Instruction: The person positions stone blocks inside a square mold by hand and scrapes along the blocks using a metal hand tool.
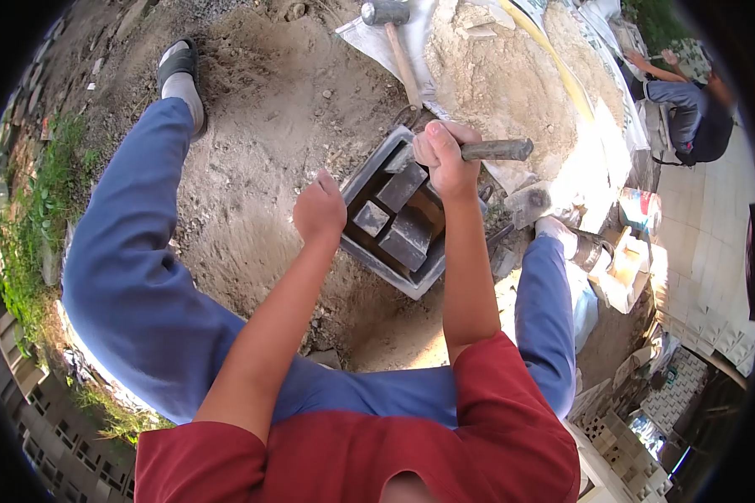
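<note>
Between my legs a square metal mould [383, 271] sits tilted on the ground, with several dark rectangular blocks [403, 186] set inside it. My right hand [450, 157] is closed round a tool with a short wooden handle [499, 150], held above the mould's far right part. The handle's butt points right; the working end is hidden behind my fist. My left hand [320, 208] is closed beside the mould's left edge, thumb up. Its fingers curl out of sight, so I cannot make out what it grips or whether it touches the rim.
A long-handled sledgehammer [386, 12] lies beyond the mould on a white sack. A grey hammer-like head [528, 204] rests by my right foot. Pale sand [495, 84] is heaped at the back. Another person [688, 105] sits at the far right, near a wooden box [627, 268].
</note>
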`<state>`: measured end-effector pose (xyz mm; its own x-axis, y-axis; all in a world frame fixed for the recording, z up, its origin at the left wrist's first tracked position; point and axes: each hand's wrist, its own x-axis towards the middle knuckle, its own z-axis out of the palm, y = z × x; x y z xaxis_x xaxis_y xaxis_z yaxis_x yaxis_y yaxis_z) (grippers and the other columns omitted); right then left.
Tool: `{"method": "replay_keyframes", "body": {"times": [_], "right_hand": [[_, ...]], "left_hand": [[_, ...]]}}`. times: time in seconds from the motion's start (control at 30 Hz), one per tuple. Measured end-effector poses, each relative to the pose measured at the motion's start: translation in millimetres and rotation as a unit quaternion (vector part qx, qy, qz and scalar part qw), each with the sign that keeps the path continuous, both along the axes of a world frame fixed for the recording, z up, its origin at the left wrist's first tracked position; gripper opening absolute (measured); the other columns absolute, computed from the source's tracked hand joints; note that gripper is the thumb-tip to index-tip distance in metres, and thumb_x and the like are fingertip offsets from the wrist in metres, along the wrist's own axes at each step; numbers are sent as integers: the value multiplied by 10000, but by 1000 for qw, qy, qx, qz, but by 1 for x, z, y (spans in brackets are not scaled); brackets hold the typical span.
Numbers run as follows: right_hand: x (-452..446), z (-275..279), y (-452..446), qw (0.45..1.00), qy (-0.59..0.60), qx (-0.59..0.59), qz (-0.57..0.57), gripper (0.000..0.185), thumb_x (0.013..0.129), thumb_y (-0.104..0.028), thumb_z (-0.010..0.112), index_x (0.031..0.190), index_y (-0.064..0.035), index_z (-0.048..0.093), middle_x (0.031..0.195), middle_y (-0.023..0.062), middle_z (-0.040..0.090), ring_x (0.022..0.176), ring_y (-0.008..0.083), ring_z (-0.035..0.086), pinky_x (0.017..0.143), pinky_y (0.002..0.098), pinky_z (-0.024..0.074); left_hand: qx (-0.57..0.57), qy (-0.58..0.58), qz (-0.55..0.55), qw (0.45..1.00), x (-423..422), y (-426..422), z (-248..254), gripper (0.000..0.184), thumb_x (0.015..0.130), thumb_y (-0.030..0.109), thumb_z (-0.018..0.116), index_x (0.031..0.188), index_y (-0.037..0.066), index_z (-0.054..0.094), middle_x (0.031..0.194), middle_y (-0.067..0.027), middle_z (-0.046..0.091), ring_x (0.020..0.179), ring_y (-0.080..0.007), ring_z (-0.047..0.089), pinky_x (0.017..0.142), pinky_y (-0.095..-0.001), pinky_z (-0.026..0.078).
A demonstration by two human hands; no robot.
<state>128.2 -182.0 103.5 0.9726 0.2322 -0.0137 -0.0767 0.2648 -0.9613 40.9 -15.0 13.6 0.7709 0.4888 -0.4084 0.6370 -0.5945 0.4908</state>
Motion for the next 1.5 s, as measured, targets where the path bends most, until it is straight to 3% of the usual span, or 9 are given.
{"method": "replay_keyframes", "body": {"times": [0.13, 0.2, 0.37, 0.47, 0.67, 1.07, 1.27, 1.33, 1.5], "right_hand": [[-3, -22, 12, 994, -89, -68, 3, 412, 984, -171, 560, 611, -63, 422, 579, -59, 349, 521, 47, 290, 481, 274, 208], [1, -9, 9, 998, 7, -64, 19, 430, 990, -187, 566, 602, -73, 420, 572, -61, 350, 515, 47, 291, 478, 275, 207], [-7, -5, 6, 999, -21, -44, 6, 430, 1001, -165, 528, 605, -74, 385, 544, -46, 338, 473, 67, 263, 467, 286, 201], [-3, -13, 9, 970, -81, -217, 81, 407, 967, -222, 594, 628, -24, 487, 573, -57, 418, 558, 56, 344, 503, 275, 265], [-15, 2, 11, 992, -27, -125, 9, 365, 945, -198, 619, 649, -2, 534, 564, -44, 401, 556, 68, 339, 503, 294, 268], [-31, -18, 11, 979, -36, -193, 63, 366, 935, -189, 611, 651, 20, 516, 552, -23, 416, 554, 57, 348, 509, 288, 286], [-34, 27, 6, 989, -62, -120, 53, 391, 935, -182, 581, 614, -18, 430, 555, -37, 376, 551, 59, 320, 501, 290, 251], [-42, -23, 13, 980, -17, -196, 28, 376, 936, -186, 573, 623, -17, 450, 579, -43, 391, 559, 58, 320, 503, 280, 258], [-33, 13, 21, 990, 5, -135, 41, 369, 941, -170, 569, 630, -18, 443, 573, -48, 365, 550, 54, 306, 495, 281, 246]], "left_hand": [[1, -3, 2, 1000, -3, 1, 5, 623, 1030, 426, 316, 855, -12, 723, 859, -256, 703, 821, -457, 672, 780, -542, 520], [6, -9, -7, 1000, -5, 2, 1, 621, 1030, 427, 315, 864, -10, 724, 862, -256, 702, 823, -458, 671, 779, -542, 520], [7, -4, -4, 1000, -7, 2, -2, 620, 1030, 432, 312, 876, -3, 726, 864, -258, 701, 824, -460, 669, 775, -539, 519], [10, -12, -7, 1000, -1, 3, -2, 616, 1031, 427, 312, 874, 2, 729, 862, -258, 701, 824, -459, 670, 771, -538, 521], [-15, 4, -7, 1000, -7, 4, 2, 607, 1035, 418, 313, 876, 0, 723, 859, -262, 697, 821, -459, 669, 761, -540, 521], [-19, -10, -5, 1000, -1, 4, 3, 615, 1036, 408, 311, 852, -10, 723, 850, -266, 697, 819, -459, 673, 764, -547, 522], [-24, -6, -8, 1000, -3, 6, 7, 608, 1034, 402, 316, 859, -12, 726, 844, -262, 700, 814, -463, 674, 774, -546, 525], [-20, -4, -3, 1000, -3, 5, 5, 602, 1033, 402, 322, 859, -8, 727, 849, -262, 700, 816, -461, 675, 777, -544, 526], [-23, -14, -21, 999, -11, 6, -4, 591, 1032, 401, 326, 870, 0, 728, 853, -257, 702, 818, -453, 677, 768, -542, 525]]}}
